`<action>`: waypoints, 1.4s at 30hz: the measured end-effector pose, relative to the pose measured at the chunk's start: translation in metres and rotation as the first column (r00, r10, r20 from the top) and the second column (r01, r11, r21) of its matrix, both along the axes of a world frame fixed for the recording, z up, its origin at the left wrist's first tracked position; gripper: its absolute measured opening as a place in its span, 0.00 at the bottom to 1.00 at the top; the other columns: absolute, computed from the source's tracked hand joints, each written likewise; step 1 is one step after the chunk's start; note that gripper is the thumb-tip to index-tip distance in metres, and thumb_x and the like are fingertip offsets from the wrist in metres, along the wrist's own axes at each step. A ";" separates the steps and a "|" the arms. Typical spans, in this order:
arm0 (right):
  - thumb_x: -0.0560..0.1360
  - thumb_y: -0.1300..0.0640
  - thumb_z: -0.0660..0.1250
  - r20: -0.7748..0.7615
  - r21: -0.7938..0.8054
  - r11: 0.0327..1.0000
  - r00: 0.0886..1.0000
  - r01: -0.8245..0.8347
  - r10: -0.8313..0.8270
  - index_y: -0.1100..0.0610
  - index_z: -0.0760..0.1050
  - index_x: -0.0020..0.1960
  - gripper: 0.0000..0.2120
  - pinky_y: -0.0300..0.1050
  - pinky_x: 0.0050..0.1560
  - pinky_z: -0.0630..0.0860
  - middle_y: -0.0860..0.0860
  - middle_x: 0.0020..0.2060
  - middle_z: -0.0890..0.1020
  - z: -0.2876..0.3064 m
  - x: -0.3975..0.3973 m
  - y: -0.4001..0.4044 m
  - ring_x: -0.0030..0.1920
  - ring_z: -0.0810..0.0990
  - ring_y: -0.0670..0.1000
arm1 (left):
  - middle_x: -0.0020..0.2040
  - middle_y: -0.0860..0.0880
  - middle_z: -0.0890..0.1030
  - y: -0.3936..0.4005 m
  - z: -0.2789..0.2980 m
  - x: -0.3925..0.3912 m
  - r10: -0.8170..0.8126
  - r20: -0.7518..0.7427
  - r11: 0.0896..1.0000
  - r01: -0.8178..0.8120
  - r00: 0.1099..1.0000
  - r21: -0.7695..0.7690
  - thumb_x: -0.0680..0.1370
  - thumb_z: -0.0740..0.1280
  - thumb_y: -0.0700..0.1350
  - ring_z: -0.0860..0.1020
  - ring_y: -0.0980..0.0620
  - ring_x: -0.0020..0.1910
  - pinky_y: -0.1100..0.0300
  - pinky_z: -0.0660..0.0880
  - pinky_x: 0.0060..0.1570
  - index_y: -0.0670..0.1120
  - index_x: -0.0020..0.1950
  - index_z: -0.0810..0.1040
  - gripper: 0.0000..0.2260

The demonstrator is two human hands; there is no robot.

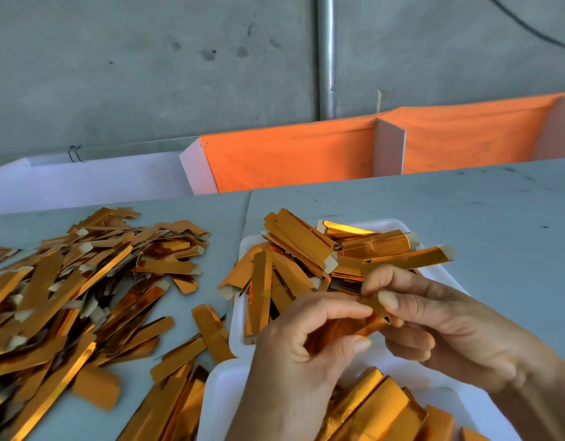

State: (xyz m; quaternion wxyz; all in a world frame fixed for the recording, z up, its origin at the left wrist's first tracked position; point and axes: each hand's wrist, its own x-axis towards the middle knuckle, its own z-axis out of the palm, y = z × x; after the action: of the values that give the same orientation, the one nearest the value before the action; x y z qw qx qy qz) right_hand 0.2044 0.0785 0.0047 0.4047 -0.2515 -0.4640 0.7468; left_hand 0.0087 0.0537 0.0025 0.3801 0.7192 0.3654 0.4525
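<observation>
A gold foil card strip (368,316) is held between both hands above a white tray. My left hand (303,351) pinches its near end between thumb and curled fingers. My right hand (434,323) pinches the far end, thumb on top. Much of the strip is hidden by the fingers. A big loose pile of flat gold strips (74,281) covers the table to the left. Folded gold pieces (310,259) fill the white tray (434,268) behind my hands.
A second white tray (220,386) with folded gold pieces (380,409) sits at the near edge below my hands. Orange cloth bins (290,154) stand behind the grey table (466,202). A concrete wall with a metal pole (325,55) rises beyond.
</observation>
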 end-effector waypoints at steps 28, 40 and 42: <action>0.68 0.36 0.58 0.513 0.609 0.693 0.476 0.384 -0.714 0.46 0.80 0.46 0.18 0.37 0.49 0.74 0.44 0.45 0.82 -0.012 -0.019 0.005 0.48 0.79 0.43 | 0.42 0.58 0.75 0.003 -0.003 0.004 0.508 -0.368 0.841 -0.541 0.779 0.014 0.76 0.63 0.58 0.73 0.62 0.44 0.72 0.69 0.39 0.56 0.37 0.72 0.10; 0.77 0.37 0.48 0.773 0.615 0.759 0.353 -0.214 -0.526 0.41 0.73 0.63 0.22 0.48 0.71 0.57 0.41 0.74 0.57 -0.027 -0.067 0.025 0.75 0.51 0.46 | 0.45 0.60 0.65 0.007 -0.011 0.002 0.492 -0.641 0.833 -0.532 0.590 0.151 0.81 0.56 0.50 0.64 0.60 0.47 0.67 0.66 0.47 0.58 0.55 0.72 0.07; 0.80 0.41 0.48 0.784 0.618 0.738 0.279 -0.269 -0.555 0.45 0.73 0.64 0.20 0.46 0.71 0.59 0.42 0.74 0.57 -0.028 -0.069 0.028 0.74 0.53 0.46 | 0.45 0.61 0.65 0.007 -0.011 0.002 0.495 -0.638 0.833 -0.530 0.590 0.156 0.81 0.56 0.49 0.63 0.61 0.47 0.67 0.65 0.47 0.58 0.55 0.72 0.07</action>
State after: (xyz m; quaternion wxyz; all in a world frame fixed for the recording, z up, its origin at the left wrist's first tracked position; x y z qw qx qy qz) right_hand 0.1352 0.1062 -0.0233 0.1781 -0.5285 -0.8086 0.1873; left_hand 0.0107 0.0603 -0.0087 0.0992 0.6844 0.6770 0.2518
